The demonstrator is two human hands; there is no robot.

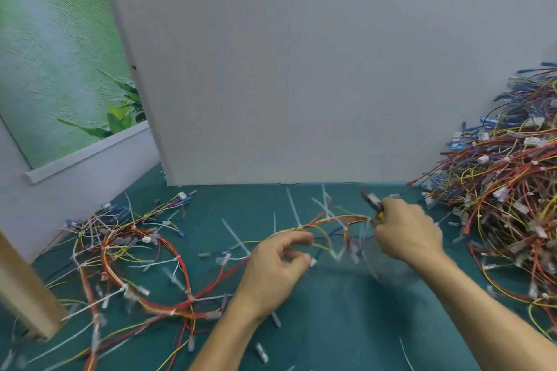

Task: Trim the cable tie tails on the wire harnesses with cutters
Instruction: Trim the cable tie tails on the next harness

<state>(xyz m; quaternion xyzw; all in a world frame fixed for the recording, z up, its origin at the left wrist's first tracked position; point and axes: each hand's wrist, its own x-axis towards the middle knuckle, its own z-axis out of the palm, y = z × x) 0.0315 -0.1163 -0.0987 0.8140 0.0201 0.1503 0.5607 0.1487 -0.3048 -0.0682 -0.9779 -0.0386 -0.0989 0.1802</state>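
A wire harness (pixel 328 221) of orange, yellow and red wires arches over the green mat between my hands, with white cable tie tails (pixel 294 208) sticking up from it. My left hand (pixel 275 268) holds the harness at its left part, fingers curled around the wires. My right hand (pixel 405 232) grips the cutters (pixel 373 203), whose dark jaws point up and left beside the harness's right end. The picture is motion-blurred around the right hand.
A large heap of harnesses (pixel 506 184) fills the right side. Looser harnesses (pixel 129 253) lie spread at left. Cut tie tails (pixel 235 235) litter the green mat (pixel 331 325). A grey panel (pixel 301 69) stands upright behind. A wooden post (pixel 24 289) is at the near left.
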